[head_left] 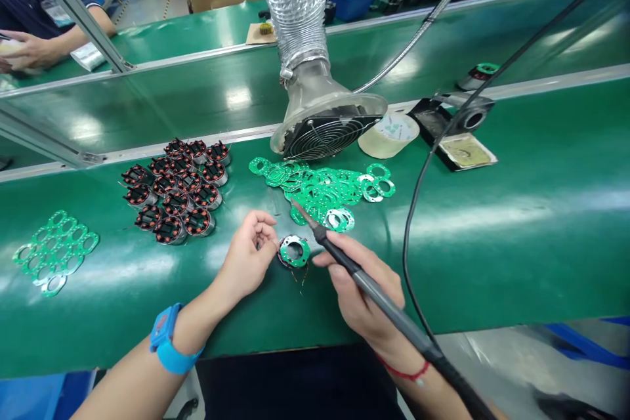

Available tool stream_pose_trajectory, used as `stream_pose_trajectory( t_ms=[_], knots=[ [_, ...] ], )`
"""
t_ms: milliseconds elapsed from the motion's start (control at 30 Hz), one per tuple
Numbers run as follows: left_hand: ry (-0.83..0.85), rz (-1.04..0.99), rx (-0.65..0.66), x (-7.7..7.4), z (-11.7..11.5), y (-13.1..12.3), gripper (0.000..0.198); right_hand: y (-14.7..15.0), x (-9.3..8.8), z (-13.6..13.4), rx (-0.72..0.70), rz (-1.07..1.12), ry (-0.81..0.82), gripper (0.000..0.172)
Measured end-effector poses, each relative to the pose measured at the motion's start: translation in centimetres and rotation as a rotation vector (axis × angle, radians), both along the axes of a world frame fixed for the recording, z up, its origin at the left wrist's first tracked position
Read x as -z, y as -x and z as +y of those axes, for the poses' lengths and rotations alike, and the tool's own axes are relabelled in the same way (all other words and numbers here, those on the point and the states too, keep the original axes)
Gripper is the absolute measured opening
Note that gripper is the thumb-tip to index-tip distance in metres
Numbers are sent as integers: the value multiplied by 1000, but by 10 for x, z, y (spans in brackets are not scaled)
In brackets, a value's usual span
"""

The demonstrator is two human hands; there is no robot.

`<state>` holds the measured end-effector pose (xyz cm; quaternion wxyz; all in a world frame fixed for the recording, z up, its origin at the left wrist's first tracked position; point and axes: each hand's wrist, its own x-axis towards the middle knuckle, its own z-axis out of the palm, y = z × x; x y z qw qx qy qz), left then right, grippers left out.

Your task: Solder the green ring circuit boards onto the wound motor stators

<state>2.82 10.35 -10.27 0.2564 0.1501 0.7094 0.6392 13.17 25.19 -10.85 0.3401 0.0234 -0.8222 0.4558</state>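
Observation:
A small motor stator with a green ring board on top (294,252) lies on the green bench between my hands. My left hand (249,257) is curled, its fingertips pinched together against the stator's left edge. My right hand (359,289) grips a black soldering iron (364,279) like a pen, its tip raised up-left over the pile of green ring boards (319,189). A blue wrist strap (167,340) sits on my left wrist.
Several copper-wound stators (177,193) cluster at the left, with a panel of green boards (54,251) further left. A fume extractor fan and foil duct (319,125) stand behind, beside a tape roll (388,134) and iron stand (455,121). Another person's arm (44,46) rests far left.

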Motion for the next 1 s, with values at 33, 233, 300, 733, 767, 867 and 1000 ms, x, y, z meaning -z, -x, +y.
stream_pose_trajectory(
  t_ms=[33, 233, 300, 733, 767, 867, 1000],
  knots=[
    [17, 25, -9, 1, 1, -1, 22, -3, 1, 2, 7, 11, 32, 30],
    [120, 172, -41, 1, 0, -8, 22, -12, 3, 6, -36, 40, 72, 16],
    [140, 204, -43, 1, 0, -10, 23, -11, 1, 5, -29, 41, 49, 15],
    [230, 324, -42, 0, 0, -12, 22, -12, 3, 4, 14, 62, 78, 21],
    [241, 334, -40, 0, 0, -13, 22, -11, 3, 4, 10, 47, 86, 27],
    [261, 367, -38, -1, 0, -13, 21, -2, 1, 2, -41, -61, 49, 45],
    [253, 394, -41, -1, 1, -14, 20, 11, -4, 0, -207, -228, -192, 49]
  ],
)
